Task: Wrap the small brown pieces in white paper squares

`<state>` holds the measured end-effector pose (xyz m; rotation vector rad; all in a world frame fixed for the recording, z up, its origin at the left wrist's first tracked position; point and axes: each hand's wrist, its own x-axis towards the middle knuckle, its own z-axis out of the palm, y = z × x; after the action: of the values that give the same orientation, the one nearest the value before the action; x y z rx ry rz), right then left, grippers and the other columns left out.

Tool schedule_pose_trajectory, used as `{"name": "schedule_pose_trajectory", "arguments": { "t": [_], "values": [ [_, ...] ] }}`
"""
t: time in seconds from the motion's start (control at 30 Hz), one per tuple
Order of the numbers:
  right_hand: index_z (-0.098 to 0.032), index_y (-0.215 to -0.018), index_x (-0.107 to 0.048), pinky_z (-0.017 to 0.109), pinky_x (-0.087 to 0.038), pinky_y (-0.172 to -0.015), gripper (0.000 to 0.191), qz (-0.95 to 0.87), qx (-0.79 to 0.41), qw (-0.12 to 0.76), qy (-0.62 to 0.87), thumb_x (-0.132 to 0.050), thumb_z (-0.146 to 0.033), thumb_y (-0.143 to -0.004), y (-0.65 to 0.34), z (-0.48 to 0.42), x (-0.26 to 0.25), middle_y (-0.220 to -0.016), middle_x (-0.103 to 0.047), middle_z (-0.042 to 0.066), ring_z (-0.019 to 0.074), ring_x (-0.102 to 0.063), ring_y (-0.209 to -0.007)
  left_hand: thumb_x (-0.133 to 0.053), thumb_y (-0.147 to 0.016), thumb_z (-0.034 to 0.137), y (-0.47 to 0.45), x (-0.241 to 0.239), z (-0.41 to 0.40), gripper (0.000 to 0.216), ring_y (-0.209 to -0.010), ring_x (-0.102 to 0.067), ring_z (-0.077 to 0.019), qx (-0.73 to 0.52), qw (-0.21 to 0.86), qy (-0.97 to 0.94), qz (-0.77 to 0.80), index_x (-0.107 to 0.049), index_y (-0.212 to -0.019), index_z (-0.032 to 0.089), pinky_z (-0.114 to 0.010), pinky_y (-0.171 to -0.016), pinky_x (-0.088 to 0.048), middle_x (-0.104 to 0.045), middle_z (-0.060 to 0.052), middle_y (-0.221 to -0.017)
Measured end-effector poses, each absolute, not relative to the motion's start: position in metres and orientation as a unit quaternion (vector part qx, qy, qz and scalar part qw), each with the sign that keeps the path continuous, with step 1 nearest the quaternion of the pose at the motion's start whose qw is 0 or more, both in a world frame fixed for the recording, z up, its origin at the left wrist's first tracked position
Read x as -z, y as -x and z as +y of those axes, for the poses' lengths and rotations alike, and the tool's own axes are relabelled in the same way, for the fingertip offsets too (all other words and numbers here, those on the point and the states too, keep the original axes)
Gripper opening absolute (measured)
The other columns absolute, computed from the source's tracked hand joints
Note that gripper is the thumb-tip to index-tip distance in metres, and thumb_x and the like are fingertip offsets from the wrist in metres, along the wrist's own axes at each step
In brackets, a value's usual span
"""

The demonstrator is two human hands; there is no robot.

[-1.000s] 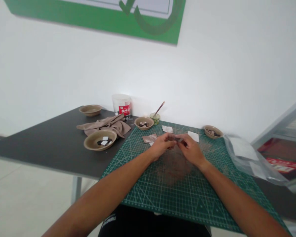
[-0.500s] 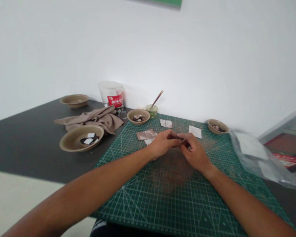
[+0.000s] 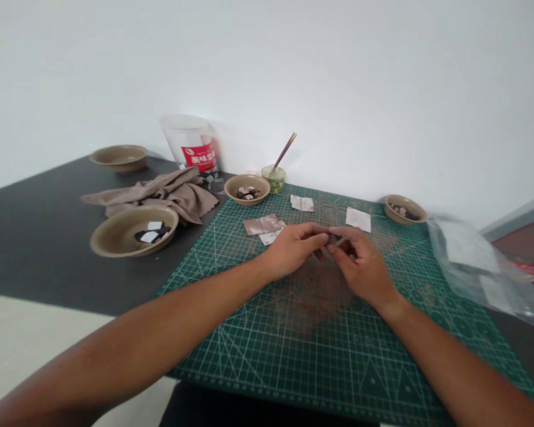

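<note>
My left hand (image 3: 296, 248) and my right hand (image 3: 359, 261) meet above the middle of the green cutting mat (image 3: 258, 332). Both are closed, thumbs and fingertips pinching a small dark brown piece (image 3: 333, 238) between them. The fingers cover most of it, so its kind does not show. Brown dust stains the mat below. Just beyond my left hand lie a brown-smeared square sheet (image 3: 261, 225) and a whiter stained one (image 3: 270, 235), partly overlapping. Farther back are a crumpled white sheet (image 3: 302, 203) and a flat white square (image 3: 358, 219).
At left, a bowl (image 3: 102, 234) holds dark and white pieces beside a brown cloth (image 3: 160, 193), another bowl (image 3: 120, 157) and a clear tub (image 3: 187, 139). Along the wall stand small bowls of pieces (image 3: 248, 201) (image 3: 404, 219) and a cup (image 3: 276, 181) with sticks. A plastic bag (image 3: 476, 261) lies right.
The view has tilted and shifted slightly. My fingers have shifted on the small brown piece, and my right hand's fingers are a little more curled. Both hands stay together over the mat.
</note>
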<state>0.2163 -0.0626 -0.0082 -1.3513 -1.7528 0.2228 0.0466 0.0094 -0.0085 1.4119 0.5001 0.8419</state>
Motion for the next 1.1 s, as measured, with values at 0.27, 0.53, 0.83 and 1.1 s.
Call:
{"name": "schedule_pose_trajectory", "arguments": {
  "t": [0.27,0.53,0.83,1.1],
  "values": [
    [-0.028,-0.118,-0.062,0.032,-0.052,-0.070,0.027,-0.705,-0.094,0.457,0.533,-0.064,-0.025,-0.091,-0.2118,-0.0709,0.0008,-0.103,-0.062,0.003,0.0150,-0.061,-0.076,-0.074,-0.076,0.024,-0.0430,0.0078,0.0034,0.026,-0.067,-0.061,-0.0109,-0.369,0.698,-0.582,0.194,-0.070,-0.100,0.015,-0.025,-0.066,-0.048,-0.070,-0.002,-0.086],
    [-0.029,-0.119,-0.061,0.033,-0.051,-0.073,0.029,-0.672,-0.168,0.465,0.551,-0.063,-0.024,-0.091,-0.2091,-0.0727,0.0009,-0.103,-0.064,0.002,0.0147,-0.060,-0.078,-0.074,-0.076,0.023,-0.0445,0.0068,0.0019,0.022,-0.065,-0.057,-0.0092,-0.381,0.704,-0.568,0.192,-0.070,-0.096,0.015,-0.024,-0.063,-0.046,-0.068,-0.001,-0.083],
    [-0.029,-0.117,-0.062,0.033,-0.052,-0.074,0.026,-0.656,-0.172,0.468,0.566,-0.062,-0.024,-0.091,-0.2085,-0.0718,0.0009,-0.104,-0.066,0.002,0.0154,-0.061,-0.079,-0.073,-0.079,0.025,-0.0452,0.0096,0.0031,0.023,-0.064,-0.056,-0.0083,-0.381,0.695,-0.575,0.204,-0.070,-0.100,0.016,-0.023,-0.063,-0.045,-0.067,0.000,-0.084],
    [-0.028,-0.115,-0.063,0.033,-0.052,-0.070,0.024,-0.670,-0.148,0.466,0.559,-0.063,-0.028,-0.091,-0.2071,-0.0714,-0.0011,-0.102,-0.064,0.003,0.0160,-0.061,-0.078,-0.075,-0.080,0.034,-0.0457,0.0077,0.0013,0.030,-0.069,-0.058,-0.0098,-0.371,0.661,-0.609,0.233,-0.069,-0.102,0.016,-0.024,-0.067,-0.047,-0.069,-0.002,-0.088]
  ]
}}
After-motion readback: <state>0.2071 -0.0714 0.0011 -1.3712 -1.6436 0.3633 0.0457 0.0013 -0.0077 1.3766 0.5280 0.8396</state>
